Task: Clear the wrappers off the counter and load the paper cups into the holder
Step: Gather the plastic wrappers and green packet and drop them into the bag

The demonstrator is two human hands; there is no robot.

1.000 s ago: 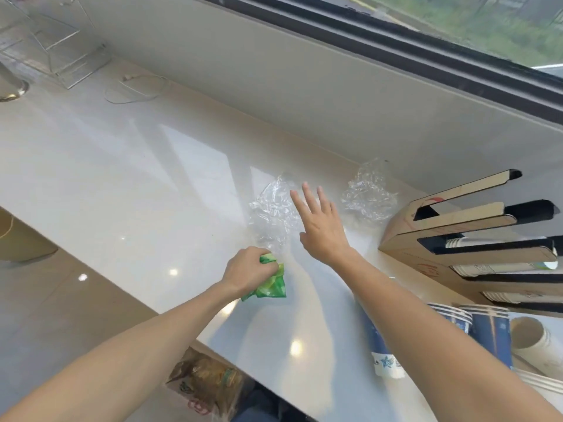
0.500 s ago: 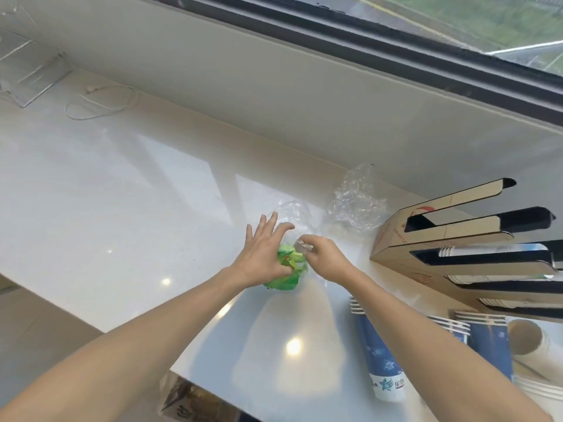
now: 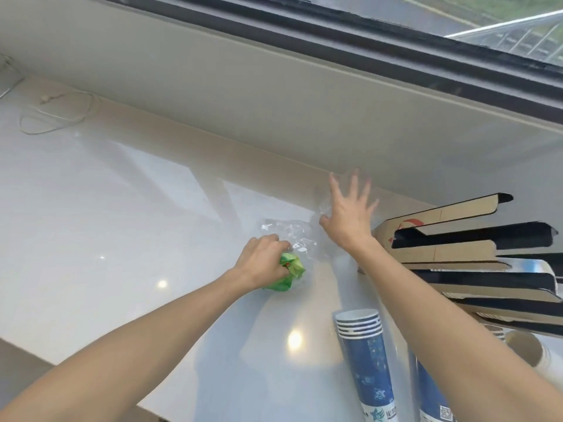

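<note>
Nearby, blue cup stack (image 3: 365, 363), cardboard holder (image 3: 457, 239); left hand (image 3: 265, 263) clutching green wrapper (image 3: 289, 271), right hand (image 3: 347, 217) splayed.

Two bare forearms come into the head view from the lower edge, with no sleeve, cuff or glove on either one. The left hand (image 3: 262, 259) and the right hand (image 3: 347, 219) carry no ring, watch, wristband or bracelet. Fingernails look short and unpainted where they show, though the right fingertips are blurred. Nothing worn shows anywhere up to the frame edge.
</note>
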